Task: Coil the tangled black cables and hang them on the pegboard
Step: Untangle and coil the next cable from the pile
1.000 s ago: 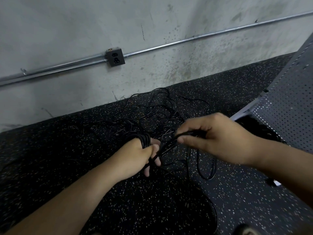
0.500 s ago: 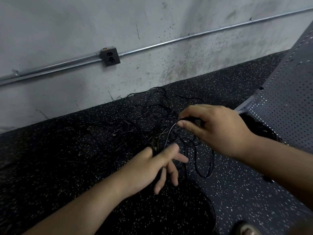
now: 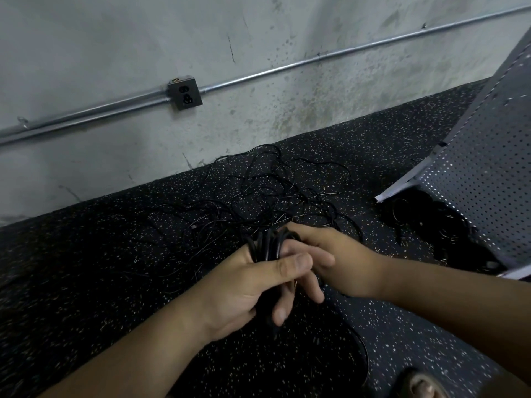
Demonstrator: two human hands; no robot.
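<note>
- Left hand (image 3: 247,285) holds a coil (image 3: 267,242) of black cable, its grip closed with the loops wrapped round its fingers.
- Right hand (image 3: 339,262) curls against the coil's top; whether its grip pinches a strand, I cannot tell.
- The tangle (image 3: 267,191) lies on the floor (image 3: 86,268) just beyond; the pegboard (image 3: 488,168) leans at right.
- Risk: drawing in more cable may cinch knots in the tangle, or loops may slip off the fingers.

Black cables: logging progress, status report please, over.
Left hand grips cable coil; right hand pinches its top. Tangle lies loose on floor ahead. Pegboard at right, no obstruction seen.
</note>
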